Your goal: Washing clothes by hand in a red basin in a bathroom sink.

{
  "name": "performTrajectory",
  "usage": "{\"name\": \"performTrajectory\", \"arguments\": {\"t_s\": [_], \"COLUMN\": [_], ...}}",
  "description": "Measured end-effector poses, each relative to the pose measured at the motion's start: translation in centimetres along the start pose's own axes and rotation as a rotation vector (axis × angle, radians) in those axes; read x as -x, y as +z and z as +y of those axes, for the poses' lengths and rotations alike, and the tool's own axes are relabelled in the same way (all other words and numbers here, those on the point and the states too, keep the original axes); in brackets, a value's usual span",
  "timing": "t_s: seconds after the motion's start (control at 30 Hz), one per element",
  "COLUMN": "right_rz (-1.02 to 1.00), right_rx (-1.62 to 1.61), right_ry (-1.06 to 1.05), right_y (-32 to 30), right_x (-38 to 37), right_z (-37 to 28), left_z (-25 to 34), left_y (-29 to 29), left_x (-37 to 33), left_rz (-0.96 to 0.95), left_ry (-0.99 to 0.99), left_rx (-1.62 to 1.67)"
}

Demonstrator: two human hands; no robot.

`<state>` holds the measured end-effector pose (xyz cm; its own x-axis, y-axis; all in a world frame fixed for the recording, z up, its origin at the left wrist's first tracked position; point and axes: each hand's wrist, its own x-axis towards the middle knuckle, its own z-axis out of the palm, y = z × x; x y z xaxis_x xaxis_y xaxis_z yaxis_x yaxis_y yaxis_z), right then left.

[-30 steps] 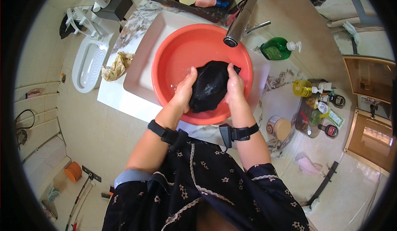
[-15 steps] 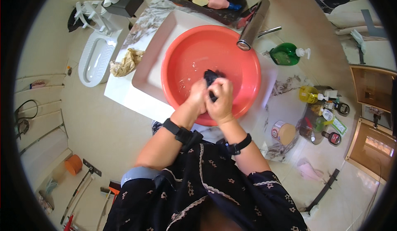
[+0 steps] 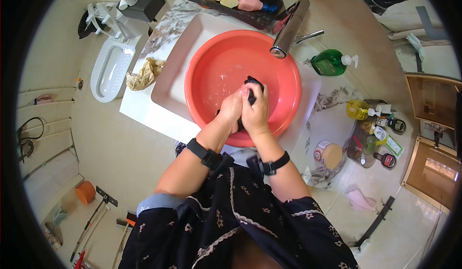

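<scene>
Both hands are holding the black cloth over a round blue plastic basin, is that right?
The colour is wrong: the head view shows a round coral-red plastic basin. The left hand and right hand do hold the black cloth over it.

A bathroom was indicated by the white squat toilet (image 3: 112, 70), the pale sink (image 3: 169, 81), the marble-patterned counter (image 3: 168, 28), the chrome faucet (image 3: 292, 27) and the green pump bottle (image 3: 328, 63) placed near it.
</scene>
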<state>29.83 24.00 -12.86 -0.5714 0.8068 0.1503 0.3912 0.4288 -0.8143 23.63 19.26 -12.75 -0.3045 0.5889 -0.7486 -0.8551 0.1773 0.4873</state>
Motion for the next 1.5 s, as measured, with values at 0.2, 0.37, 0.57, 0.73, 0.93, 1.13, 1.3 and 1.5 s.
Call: {"name": "performTrajectory", "arguments": {"t_s": [0.2, 0.37, 0.57, 0.73, 0.93, 1.13, 1.3, 1.5], "right_rz": [-0.165, -0.431, -0.069, -0.146, -0.148, -0.153, -0.201, -0.047], "right_rx": [-0.747, -0.367, -0.131, -0.777, -0.027, -0.556, -0.582, 0.060], "right_ry": [0.543, -0.003, 0.107, 0.631, -0.338, 0.663, 0.214, -0.221], "right_y": [-1.3, -3.7, -0.2, -2.1, -1.1, -0.6, -1.4, 0.3], "right_x": [-3.7, 0.9, -0.9, -3.2, 1.0, -3.3, 0.2, 1.1], "right_z": [4.4, 0.6, 2.5, 2.3, -0.6, 4.2, 2.3, -1.6], "left_z": [0.6, 1.2, -0.1, 1.4, 0.4, -0.7, 2.0, -0.3], "left_y": [-1.0, -2.8, -0.1, -0.4, -1.9, -0.1, -3.0, -2.3], "left_x": [0.2, -0.9, 0.1, 1.5, -1.1, 0.9, -0.7, -1.5], "left_rz": [-0.102, -0.112, -0.013, -0.053, -0.147, 0.001, -0.050, -0.103], "left_ry": [-0.109, -0.110, -0.142, -0.110, -0.170, -0.190, -0.101, -0.051], "left_rx": [0.090, 0.271, 0.020, 0.117, 0.410, 0.123, 0.310, 0.254]}}
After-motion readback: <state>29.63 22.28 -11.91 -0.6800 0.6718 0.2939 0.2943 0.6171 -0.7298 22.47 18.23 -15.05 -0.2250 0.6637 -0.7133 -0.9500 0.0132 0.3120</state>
